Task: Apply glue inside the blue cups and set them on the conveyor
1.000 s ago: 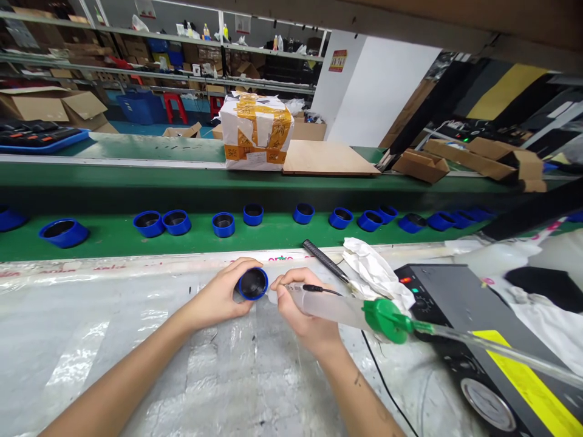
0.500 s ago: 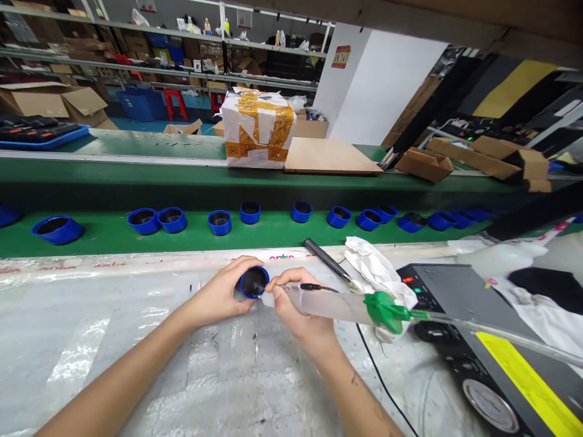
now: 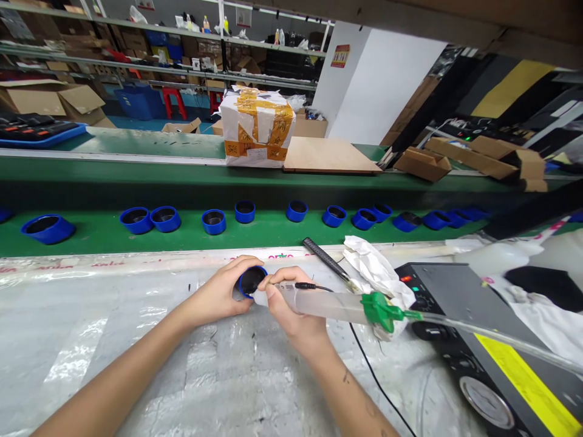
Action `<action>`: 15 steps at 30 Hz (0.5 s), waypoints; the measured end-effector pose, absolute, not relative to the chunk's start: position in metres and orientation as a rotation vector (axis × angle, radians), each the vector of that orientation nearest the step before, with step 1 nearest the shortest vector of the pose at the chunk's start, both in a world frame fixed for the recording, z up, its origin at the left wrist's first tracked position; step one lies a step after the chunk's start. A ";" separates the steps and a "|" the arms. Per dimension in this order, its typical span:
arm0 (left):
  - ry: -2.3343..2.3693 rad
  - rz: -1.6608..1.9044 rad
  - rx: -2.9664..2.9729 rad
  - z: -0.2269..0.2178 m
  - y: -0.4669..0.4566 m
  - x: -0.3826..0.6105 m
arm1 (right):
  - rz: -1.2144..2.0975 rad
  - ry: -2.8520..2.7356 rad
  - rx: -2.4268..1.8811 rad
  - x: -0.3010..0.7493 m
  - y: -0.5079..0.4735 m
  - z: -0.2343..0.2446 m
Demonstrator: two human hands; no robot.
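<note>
In left hand: round blue-rimmed cup, black inside.

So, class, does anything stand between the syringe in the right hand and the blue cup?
Nothing visible does. The left hand holds the blue cup with its opening in view, and the right hand holds the syringe with its tip close by the cup. That right hand hides part of the cup, so contact cannot be told.

Right hand covers part of the held cup's rim; whether the syringe tip touches it cannot be resolved. Left hand masks the cup's left wall. Leftmost cup and control box edge-cropped; gauge markings illegible.
</note>
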State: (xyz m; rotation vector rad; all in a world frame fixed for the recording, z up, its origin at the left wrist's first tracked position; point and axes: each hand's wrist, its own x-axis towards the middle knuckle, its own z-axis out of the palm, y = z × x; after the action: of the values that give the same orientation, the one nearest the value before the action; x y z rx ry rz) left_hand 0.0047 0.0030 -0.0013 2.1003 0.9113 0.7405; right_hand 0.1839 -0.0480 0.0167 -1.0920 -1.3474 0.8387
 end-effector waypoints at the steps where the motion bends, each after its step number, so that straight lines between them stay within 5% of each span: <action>1: 0.913 0.737 2.099 -0.001 0.003 0.005 | 0.838 -1.343 -1.090 0.183 -0.048 0.017; 15: 0.912 0.726 2.096 -0.002 0.002 0.004 | 0.816 -1.318 -0.999 0.177 -0.046 0.011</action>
State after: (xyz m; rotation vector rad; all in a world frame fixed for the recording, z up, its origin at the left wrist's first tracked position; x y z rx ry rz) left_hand 0.0043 0.0022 -0.0015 2.0961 0.9121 0.7260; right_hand 0.1769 -0.0462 0.0106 -0.9986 -1.3182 0.8160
